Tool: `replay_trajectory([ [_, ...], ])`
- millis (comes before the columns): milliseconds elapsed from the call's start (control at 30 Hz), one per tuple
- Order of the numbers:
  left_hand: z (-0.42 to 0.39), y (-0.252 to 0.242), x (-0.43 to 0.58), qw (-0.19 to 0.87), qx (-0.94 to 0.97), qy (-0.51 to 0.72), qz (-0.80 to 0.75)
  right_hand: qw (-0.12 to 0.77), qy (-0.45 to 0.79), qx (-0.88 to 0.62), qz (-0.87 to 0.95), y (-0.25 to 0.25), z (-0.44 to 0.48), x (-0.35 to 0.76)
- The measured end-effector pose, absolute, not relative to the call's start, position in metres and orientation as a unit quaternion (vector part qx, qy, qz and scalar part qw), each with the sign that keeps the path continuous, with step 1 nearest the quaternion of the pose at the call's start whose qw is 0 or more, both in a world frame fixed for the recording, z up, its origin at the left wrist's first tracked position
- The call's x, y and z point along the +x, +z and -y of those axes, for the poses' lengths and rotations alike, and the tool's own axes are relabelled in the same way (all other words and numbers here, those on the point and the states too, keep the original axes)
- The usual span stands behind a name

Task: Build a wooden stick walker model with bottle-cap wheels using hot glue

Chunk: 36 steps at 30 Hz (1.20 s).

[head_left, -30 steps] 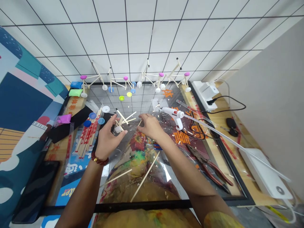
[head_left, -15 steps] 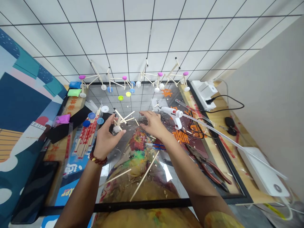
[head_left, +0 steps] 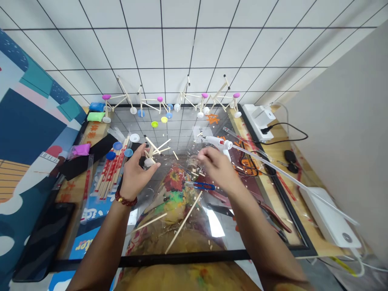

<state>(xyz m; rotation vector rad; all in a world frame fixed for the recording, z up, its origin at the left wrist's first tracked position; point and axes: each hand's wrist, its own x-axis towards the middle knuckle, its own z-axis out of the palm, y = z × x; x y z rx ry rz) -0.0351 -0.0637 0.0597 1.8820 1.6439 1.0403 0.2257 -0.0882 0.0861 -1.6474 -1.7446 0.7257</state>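
My left hand (head_left: 135,176) curves around a small frame of wooden sticks (head_left: 157,150) with a white round cap (head_left: 149,162) at its base. Its thumb lies against the base and the fingers are on the far side. My right hand (head_left: 218,167), a little blurred, has its fingertips pinched together above the glass; what is between them is too small to make out. Just beyond it lies a white glue gun (head_left: 214,140), partly hidden by the hand. Blue-handled snips (head_left: 203,186) rest nearer me. A short stick (head_left: 175,155) lies between both hands.
Several finished stick frames (head_left: 188,97) with pink tops stand along the back wall. Stick bundles (head_left: 110,173), blue caps (head_left: 117,146) and a phone (head_left: 44,242) are at left. Red-handled pliers (head_left: 275,216), a power strip (head_left: 259,121) and a white box (head_left: 330,218) occupy the right.
My right hand has moved right, away from the stick frame toward the glue gun, and its fingers have closed from spread to pinched. My left hand stays at the frame.
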Motion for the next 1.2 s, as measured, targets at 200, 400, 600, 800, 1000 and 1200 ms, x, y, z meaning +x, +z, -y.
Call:
replay_trajectory([
  [200, 0.066, 0.063, -0.032, 0.220, 0.679, 0.377, -0.590, 0.208, 0.417, -0.538, 0.702, 0.136, 0.177, 0.305],
  [400, 0.066, 0.062, -0.033, 0.217, 0.686, 0.379, -0.582, 0.132, 0.281, -0.577, 0.755, 0.137, 0.214, 0.323],
  [600, 0.065, 0.061, -0.034, 0.207, 0.683, 0.393, -0.580, 0.155, 0.215, -0.562, 0.784, 0.111, 0.120, 0.237],
  [800, 0.066, 0.063, -0.033, 0.202, 0.680, 0.387, -0.589, 0.111, 0.123, -0.566, 0.808, 0.069, 0.032, 0.183],
  [1000, 0.067, 0.063, -0.034, 0.194, 0.681, 0.394, -0.586, 0.015, 0.055, -0.592, 0.804, 0.069, 0.056, 0.201],
  [1200, 0.066, 0.063, -0.035, 0.184, 0.683, 0.400, -0.583, 0.207, 0.236, -0.541, 0.780, 0.128, 0.129, 0.229],
])
